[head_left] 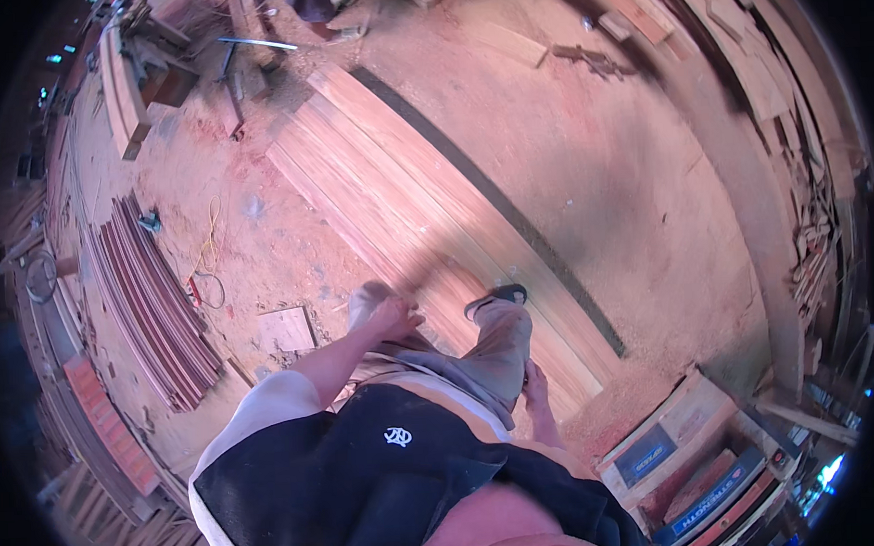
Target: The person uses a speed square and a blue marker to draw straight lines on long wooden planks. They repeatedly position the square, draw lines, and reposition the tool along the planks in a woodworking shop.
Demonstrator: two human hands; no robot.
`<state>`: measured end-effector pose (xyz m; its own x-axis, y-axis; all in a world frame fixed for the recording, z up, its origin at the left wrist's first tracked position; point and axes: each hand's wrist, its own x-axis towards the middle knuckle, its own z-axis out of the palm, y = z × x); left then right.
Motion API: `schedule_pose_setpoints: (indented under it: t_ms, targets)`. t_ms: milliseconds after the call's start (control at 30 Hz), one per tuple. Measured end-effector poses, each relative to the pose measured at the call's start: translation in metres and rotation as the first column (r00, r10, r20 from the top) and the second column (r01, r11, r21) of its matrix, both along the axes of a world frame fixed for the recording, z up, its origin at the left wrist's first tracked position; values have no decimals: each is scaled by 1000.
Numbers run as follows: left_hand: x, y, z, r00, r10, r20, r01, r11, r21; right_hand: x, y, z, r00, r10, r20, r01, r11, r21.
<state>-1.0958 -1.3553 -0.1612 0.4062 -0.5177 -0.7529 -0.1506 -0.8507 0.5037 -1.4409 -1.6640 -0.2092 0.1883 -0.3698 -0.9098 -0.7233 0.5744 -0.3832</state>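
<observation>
Planks (376, 184) are laid on the floor (608, 219) from eleven to four o'clock, apparently being stepped onto, so steady footing seems called for; the left hand (392, 319), loosely curled near half-past seven, and right hand (536, 390) at five cannot be judged gripping or bare.

- The dusty floor (637, 208) is spreading beyond the left fingers (410, 318).
- Long pale boards (386, 188) are lying side by side ahead of them.
- A squarish wooden piece (285, 330) is resting left of the fingers.
- Farther left, reddish-brown strips (149, 302) are lying.
- Between strips and fingers, a yellow cord (208, 249) is curling.
</observation>
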Motion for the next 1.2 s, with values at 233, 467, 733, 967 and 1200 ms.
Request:
schedule_pose_setpoints:
  t_ms: [233, 467, 733, 967, 1200]
  targets:
    - [-5, 175, 10, 960, 278, -27, -278, 944, -180, 66, 26, -59, 987, 157, -29, -158, 940, -302]
    - [-22, 485, 0, 752, 651, 101, -659, 745, 101, 273, 256, -79, 695, 717, 53, -616, 632, -470]
    - [61, 634, 10, 492, 844, 212, -860, 509, -32, 500, 531, -12, 139, 953, 269, -845, 256, -470]
    - [157, 695, -9, 530, 848, -31, -824, 506, -253, 667, 714, 2, -40, 902, 430, -852, 194, -486]
    - [210, 823, -49, 101, 995, 0, -995, 101, 24, 851, 827, 52, -6, 812, 584, -856, 298, -423]
